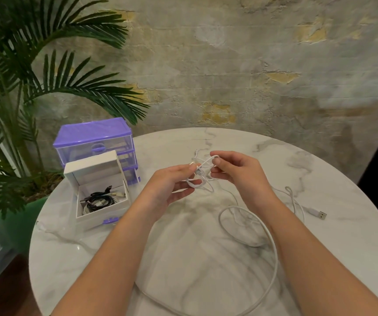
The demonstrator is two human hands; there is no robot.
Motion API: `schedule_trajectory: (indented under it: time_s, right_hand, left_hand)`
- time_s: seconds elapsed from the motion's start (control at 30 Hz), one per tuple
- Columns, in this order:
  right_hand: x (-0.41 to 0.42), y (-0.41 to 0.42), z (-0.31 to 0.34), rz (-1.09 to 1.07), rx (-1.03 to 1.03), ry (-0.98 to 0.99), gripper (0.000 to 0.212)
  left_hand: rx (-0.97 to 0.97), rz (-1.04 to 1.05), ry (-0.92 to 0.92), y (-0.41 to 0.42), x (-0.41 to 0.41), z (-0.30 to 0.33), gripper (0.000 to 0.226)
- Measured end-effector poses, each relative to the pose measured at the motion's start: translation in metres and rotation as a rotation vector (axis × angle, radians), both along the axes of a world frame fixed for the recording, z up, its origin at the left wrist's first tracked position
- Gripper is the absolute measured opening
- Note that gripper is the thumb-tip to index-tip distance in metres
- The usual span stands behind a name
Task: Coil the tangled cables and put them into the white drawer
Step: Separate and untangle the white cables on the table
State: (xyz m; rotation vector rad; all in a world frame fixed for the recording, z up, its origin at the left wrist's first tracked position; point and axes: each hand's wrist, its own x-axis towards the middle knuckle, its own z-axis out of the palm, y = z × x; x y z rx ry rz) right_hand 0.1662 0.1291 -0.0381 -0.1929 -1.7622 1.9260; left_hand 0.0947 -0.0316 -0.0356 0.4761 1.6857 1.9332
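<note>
Both hands, left hand (172, 183) and right hand (235, 172), are pinching a tangled white cable (200, 176) with curled fingers. Its slack is lying looped on the surface (320, 156). No writing is readable.

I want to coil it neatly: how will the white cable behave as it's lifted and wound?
Probably floppy: the white cable sprawls in loose loops over the table and droops from both hands, left hand and right hand. It looks thin and light. The USB plug at its free end may drag or swing when pulled.
</note>
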Motion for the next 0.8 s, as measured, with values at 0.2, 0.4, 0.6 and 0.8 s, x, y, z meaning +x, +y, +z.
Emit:
schedule_trajectory:
  time_s: [0.2,0.4,0.6,0.8]
  right_hand:
    - [-0.002,0.000,-0.002,0.131,-0.137,-0.084,0.014]
    - [-0.001,-0.005,-0.001,0.234,-0.072,-0.193,0.015]
    - [-0.003,-0.017,-0.003,0.266,-0.056,-0.140,0.029]
    - [-0.005,-0.015,-0.005,0.240,-0.066,-0.152,0.054]
  left_hand:
    - [0.009,0.044,-0.007,0.000,-0.001,-0.001,0.017]
    - [0.056,0.087,0.001,0.000,-0.001,-0.001,0.016]
    - [0.123,0.061,0.017,0.002,0.002,-0.002,0.016]
    - [0.156,0.153,0.011,0.003,-0.001,-0.004,0.021]
